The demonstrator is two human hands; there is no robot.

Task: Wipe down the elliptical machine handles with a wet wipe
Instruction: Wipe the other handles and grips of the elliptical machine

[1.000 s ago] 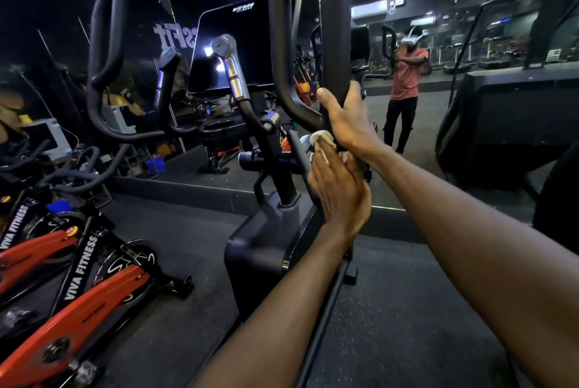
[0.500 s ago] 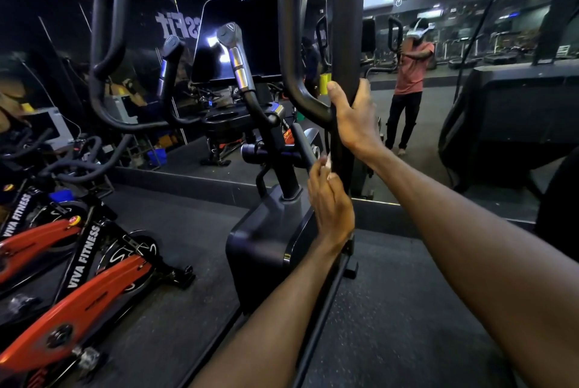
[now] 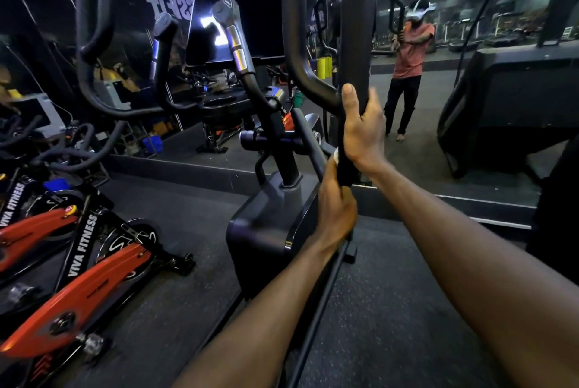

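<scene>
Handle (image 3: pixel 357 27) of the elliptical machine, a thick black upright bar, stands straight ahead, and both hands are wrapped round its lower part. Right hand (image 3: pixel 363 134) grips the bar with the thumb pointing up along its near side and the fingers curled behind it. Directly below, and touching the heel of that hand, the left hand (image 3: pixel 336 202) clenches the same bar, with a small white edge of the wet wipe (image 3: pixel 336 156) showing at the top of its fist; most of the wipe is hidden inside the grip. Left of the hands a second curved black handle (image 3: pixel 91 43) loops upward, with a dark screen (image 3: pixel 244 18) and two shorter grips between them. Down to the left of the left forearm stand red exercise bikes (image 3: pixel 78 293) on the dark floor. Beyond the right hand a wall mirror (image 3: pixel 454 90) shows a person in a headset.
</scene>
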